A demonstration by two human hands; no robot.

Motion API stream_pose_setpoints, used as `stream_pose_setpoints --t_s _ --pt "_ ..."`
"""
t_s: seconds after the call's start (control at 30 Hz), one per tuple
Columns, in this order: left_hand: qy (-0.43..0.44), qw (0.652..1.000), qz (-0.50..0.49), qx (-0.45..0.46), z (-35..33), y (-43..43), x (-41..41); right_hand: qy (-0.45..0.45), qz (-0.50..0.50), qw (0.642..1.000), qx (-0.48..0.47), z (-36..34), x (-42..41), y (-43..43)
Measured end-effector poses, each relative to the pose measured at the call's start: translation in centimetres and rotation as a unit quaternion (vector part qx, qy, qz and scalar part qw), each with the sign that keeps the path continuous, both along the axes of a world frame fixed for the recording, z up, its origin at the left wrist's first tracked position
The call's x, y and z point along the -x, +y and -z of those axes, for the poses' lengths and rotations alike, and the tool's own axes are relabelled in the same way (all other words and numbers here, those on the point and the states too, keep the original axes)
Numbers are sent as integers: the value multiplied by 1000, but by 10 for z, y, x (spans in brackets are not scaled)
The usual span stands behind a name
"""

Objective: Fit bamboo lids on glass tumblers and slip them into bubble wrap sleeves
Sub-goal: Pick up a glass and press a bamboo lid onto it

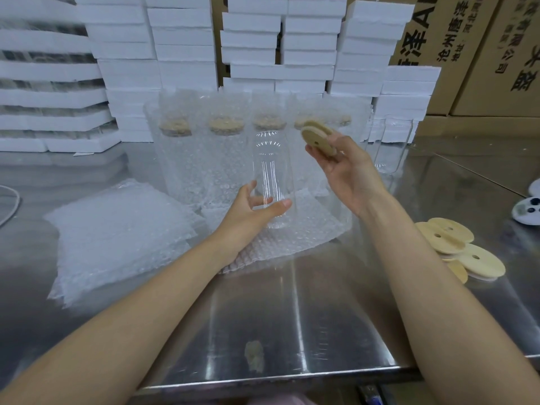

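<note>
Grips the bare glass tumbler (273,176) low on its wall with the left hand (251,206), fingers behind and thumb curled across the front. Holds it upright with the mouth free, probably so a lid can drop on from above. Pinches a bamboo lid (317,138) between thumb and fingertips of the right hand (342,168), tilted, at about two o'clock from the rim and not yet touching it. Looks like the capping step, with sleeving to follow. Has flat bubble wrap sleeves (117,229) piled at eight o'clock, within left reach, and loose lids (455,247) stacked at four o'clock, by the right arm. Stands finished pieces at twelve o'clock: a row of sleeved tumblers (222,159), each showing a lid inside its wrap. Leaves empty unlidded tumblers (391,144) at two o'clock, farther out on the steel table (292,317).
</note>
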State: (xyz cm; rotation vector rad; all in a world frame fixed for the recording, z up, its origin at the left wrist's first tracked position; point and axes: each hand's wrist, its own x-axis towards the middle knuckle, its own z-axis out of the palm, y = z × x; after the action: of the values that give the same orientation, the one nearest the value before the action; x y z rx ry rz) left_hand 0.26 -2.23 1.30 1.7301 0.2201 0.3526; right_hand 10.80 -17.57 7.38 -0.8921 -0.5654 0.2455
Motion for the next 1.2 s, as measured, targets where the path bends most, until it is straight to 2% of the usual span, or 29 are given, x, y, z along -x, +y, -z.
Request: stream_pose_setpoints --t_s 0.07,0.13,0.23,0.37,0.43,0.67,0.8,0.93,1.03,1.2 --pt "0 1000 -2 6 0 0 1 -52 32 998 9 1 2 1" --pt "-3 1000 -1 16 -1 0 2 -142 110 982 59 3 5 2" --pt "-5 999 1 34 -1 0 2 -259 202 936 125 9 9 6" --pt "-5 999 1 41 0 1 1 -405 305 844 175 16 10 8" --pt "-2 999 0 37 0 1 1 -433 320 824 177 16 10 8" --pt "6 1000 18 0 3 4 -2 -401 326 843 150 15 12 9" --pt "-4 998 54 -19 7 5 -3 -324 288 894 110 10 15 8" --pt "-17 994 87 -58 9 4 -5 -288 270 914 95 4 17 9" --pt "-25 993 93 -69 10 4 -6 -291 241 917 128 3 20 11" --pt "-21 993 93 -69 9 4 -5 -334 230 893 193 6 23 10"
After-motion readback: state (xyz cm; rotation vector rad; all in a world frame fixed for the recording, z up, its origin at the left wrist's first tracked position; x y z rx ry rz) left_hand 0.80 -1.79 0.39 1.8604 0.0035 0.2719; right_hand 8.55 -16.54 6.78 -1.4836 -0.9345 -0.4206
